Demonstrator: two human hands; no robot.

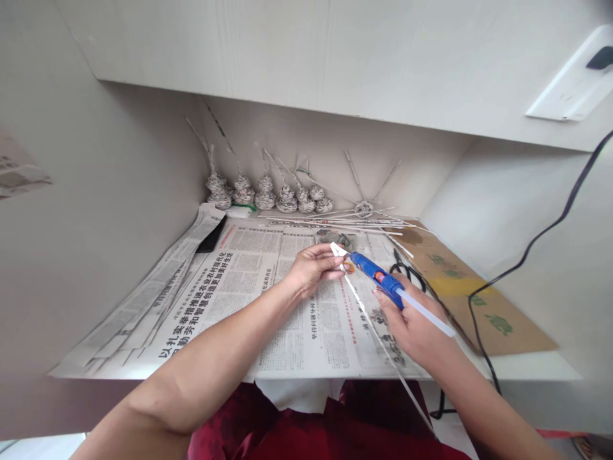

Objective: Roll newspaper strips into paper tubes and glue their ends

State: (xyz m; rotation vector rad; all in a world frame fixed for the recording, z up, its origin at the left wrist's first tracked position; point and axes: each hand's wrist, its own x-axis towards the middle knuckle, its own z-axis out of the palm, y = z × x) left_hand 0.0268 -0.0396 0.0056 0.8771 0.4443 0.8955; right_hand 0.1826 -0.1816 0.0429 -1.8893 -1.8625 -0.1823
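Observation:
My left hand (313,267) pinches the end of a long, thin rolled paper strip (364,312), whose white tip (338,249) shows between the fingers. From there the strip slants down to the right, past the table's front edge. My right hand (414,319) is wrapped around a blue glue gun (376,275) with a pale glue stick (428,311) poking out of its back. The gun's nozzle is at the paper tip; whether they touch, I cannot tell. Beneath both hands lies printed newspaper (239,287).
Several woven paper gourds (265,193) line the back wall. Rolled paper sticks (335,225) and a round woven base (364,209) lie near them. Black-handled scissors (407,268) rest beside brown cardboard (479,306). A black cable (531,246) hangs at right. Paper strips (163,275) are stacked left.

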